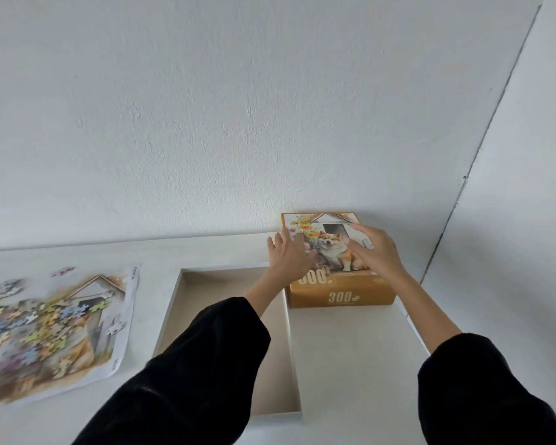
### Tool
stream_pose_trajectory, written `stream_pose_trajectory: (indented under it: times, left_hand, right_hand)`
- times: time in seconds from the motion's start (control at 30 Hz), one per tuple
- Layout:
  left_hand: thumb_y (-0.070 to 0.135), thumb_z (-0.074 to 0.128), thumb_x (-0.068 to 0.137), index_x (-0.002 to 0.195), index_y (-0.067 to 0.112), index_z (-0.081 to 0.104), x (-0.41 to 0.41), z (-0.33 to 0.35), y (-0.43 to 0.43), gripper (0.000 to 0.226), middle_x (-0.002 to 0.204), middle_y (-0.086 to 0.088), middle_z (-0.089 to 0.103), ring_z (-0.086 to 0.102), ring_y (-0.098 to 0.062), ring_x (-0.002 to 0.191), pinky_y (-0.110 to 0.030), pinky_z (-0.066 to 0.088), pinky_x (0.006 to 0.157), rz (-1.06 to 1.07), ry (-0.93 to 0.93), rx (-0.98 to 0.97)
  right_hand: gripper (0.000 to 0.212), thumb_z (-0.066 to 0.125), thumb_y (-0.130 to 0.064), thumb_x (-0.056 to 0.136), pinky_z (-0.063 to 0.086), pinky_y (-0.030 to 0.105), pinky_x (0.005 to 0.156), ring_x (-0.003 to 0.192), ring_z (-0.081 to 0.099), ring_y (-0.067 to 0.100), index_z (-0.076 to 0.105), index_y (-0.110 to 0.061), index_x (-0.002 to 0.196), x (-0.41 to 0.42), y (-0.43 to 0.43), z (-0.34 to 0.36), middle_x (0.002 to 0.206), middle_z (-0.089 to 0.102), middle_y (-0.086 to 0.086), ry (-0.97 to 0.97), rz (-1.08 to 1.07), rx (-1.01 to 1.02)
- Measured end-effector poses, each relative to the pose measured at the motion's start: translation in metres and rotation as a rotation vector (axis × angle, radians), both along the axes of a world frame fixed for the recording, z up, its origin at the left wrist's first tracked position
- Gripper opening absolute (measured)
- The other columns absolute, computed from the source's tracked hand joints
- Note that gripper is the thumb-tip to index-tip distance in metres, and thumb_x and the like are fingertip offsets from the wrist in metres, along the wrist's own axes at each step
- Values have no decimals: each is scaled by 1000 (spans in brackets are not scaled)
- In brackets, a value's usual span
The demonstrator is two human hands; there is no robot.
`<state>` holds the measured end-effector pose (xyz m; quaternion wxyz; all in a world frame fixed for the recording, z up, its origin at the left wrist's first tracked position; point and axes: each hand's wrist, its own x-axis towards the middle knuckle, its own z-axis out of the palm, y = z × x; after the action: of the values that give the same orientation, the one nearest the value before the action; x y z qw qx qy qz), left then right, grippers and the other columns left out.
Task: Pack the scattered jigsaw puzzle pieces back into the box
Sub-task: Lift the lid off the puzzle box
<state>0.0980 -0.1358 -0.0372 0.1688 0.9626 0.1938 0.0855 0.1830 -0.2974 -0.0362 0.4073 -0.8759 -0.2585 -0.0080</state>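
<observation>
Head view has our left hand (289,256) and right hand (377,252) laid on top of the orange picture lid (341,298), right of centre, close against the wall (238,123). Both sets of fingers lie fairly straight and spread, flat on the printed top rather than curled round it. Just left of the lid, under our left forearm, the open box (225,269) sits on the white bench (350,364). The puzzle pieces (29,319) lie heaped on a printed sheet (130,293) at the lower left, apart from the box.

Orange dog-print lid (341,284), beige tray (270,364), pastel pieces (29,322), black sleeves (190,374).
</observation>
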Motion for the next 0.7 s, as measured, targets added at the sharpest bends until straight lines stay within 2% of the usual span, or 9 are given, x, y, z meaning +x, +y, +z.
stream_pose_trajectory:
  times: [0.13, 0.27, 0.33, 0.4, 0.53, 0.63, 0.7]
  left_hand:
    - [37, 43, 94, 136, 13, 37, -40, 29, 20, 49, 146, -18, 26, 29, -34, 134, -43, 17, 111, 7, -102, -29]
    - [37, 45, 94, 135, 15, 40, -93, 37, 35, 47, 144, -15, 30, 35, -34, 130, -41, 25, 108, 64, -138, -62]
    - [37, 46, 94, 135, 16, 39, -124, 32, 40, 47, 146, -14, 28, 31, -32, 133, -42, 24, 108, 96, -99, -65]
    - [36, 46, 93, 136, 18, 38, -153, 22, 43, 48, 147, -14, 25, 25, -31, 136, -42, 20, 110, 123, -58, -62]
    - [38, 48, 91, 138, 18, 36, -205, -8, 44, 52, 150, -16, 14, 12, -29, 141, -42, 16, 112, 162, 4, -48]
    - [41, 50, 90, 140, 19, 31, -237, -28, 41, 59, 152, -19, -1, 4, -32, 142, -43, 17, 112, 199, 37, -31]
    - [41, 51, 89, 141, 19, 29, -253, -36, 40, 60, 152, -19, -3, 7, -33, 142, -42, 19, 111, 220, 46, -55]
  right_hand:
    - [43, 57, -29, 88, 31, 34, 105, 129, 41, 19, 50, -23, 130, -45, 24, 28, 138, 47, 0, -53, 108, 110]
    - [43, 57, -30, 87, 34, 34, 101, 127, 41, 15, 50, -28, 129, -98, 48, 26, 133, 50, -2, -15, 193, 145]
    - [44, 59, -31, 85, 34, 35, 104, 126, 40, 17, 51, -28, 128, -125, 57, 17, 131, 50, -1, -13, 235, 119]
    - [45, 60, -29, 85, 28, 35, 109, 129, 36, 21, 51, -26, 129, -151, 62, 5, 134, 48, 2, -17, 252, 65]
    - [49, 60, -32, 86, 24, 34, 106, 134, 25, 28, 47, -28, 133, -193, 57, -23, 143, 33, 9, -2, 221, -94]
    - [50, 57, -38, 86, 26, 38, 107, 137, 15, 26, 45, -29, 134, -213, 44, -39, 150, 23, 7, -8, 207, -186]
    - [51, 57, -43, 86, 26, 38, 108, 139, 11, 24, 46, -29, 133, -220, 35, -46, 153, 17, 2, -14, 205, -194]
